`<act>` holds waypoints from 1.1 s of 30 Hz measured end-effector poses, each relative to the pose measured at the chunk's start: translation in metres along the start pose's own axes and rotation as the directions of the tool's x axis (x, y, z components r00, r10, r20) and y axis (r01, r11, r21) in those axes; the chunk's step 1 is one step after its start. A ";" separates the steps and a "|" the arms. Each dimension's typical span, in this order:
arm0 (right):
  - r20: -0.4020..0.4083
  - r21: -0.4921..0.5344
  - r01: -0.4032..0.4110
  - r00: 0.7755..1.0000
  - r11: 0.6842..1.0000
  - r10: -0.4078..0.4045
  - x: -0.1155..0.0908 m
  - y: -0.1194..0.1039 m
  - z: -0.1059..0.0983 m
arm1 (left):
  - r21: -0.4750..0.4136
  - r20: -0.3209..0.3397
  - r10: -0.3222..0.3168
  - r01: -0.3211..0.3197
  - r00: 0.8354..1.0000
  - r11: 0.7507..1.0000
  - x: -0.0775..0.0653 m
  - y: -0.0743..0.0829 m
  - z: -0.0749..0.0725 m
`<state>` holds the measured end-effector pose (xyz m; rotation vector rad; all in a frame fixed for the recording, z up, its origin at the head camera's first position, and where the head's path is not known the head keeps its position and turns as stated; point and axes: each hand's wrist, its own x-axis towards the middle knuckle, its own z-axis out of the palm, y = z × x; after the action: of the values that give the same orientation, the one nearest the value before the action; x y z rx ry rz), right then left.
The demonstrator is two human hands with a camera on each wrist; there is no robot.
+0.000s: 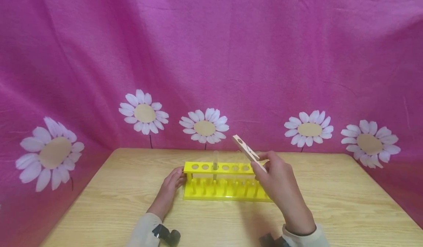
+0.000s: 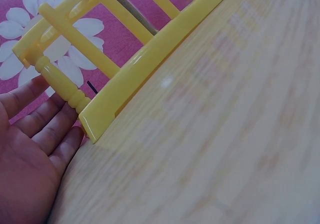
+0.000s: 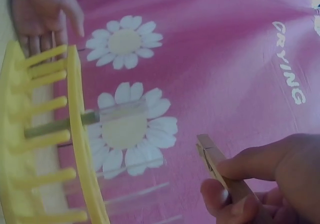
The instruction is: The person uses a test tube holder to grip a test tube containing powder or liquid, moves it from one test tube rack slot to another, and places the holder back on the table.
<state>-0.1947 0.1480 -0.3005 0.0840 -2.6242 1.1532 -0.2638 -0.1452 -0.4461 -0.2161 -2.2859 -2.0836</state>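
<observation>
A yellow test tube rack [image 1: 211,194] stands on the wooden table. My left hand [image 1: 167,192] touches its left end; in the left wrist view the fingers lie fairly straight against the end post [image 2: 60,85]. My right hand [image 1: 281,186] grips a wooden test tube clamp [image 1: 245,150] between thumb and fingers, above the rack's right part, with the clamp's tip pointing up and left. A test tube [image 1: 215,164] with dark greenish contents stands upright in the rack. Further right, clear test tubes [image 3: 137,198] stick out of the holes, faint and hard to count. Nothing shows between the clamp's jaws.
Behind the table [image 1: 343,199] hangs a pink cloth [image 1: 251,56] with white daisies and some lettering. Pegs [image 3: 42,179] stand along the rack's base. The table's back edge runs close behind the rack.
</observation>
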 end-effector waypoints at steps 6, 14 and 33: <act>0.026 0.046 0.002 1.000 0.999 -0.003 0.002 -0.009 0.011 | -0.015 -0.003 -0.001 0.001 1.000 1.000 0.001 -0.001 -0.002; 0.048 0.102 -0.019 0.999 0.995 0.014 0.004 -0.019 0.024 | 0.015 -0.008 -0.018 0.018 1.000 1.000 0.003 -0.005 -0.001; 0.096 0.051 -0.030 0.995 0.998 0.024 0.008 -0.017 0.030 | 0.029 -0.008 -0.005 0.005 1.000 1.000 0.004 -0.006 -0.001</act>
<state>-0.2059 0.1150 -0.3050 0.1172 -2.6858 1.2570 -0.2684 -0.1460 -0.4513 -0.2008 -2.3125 -2.0488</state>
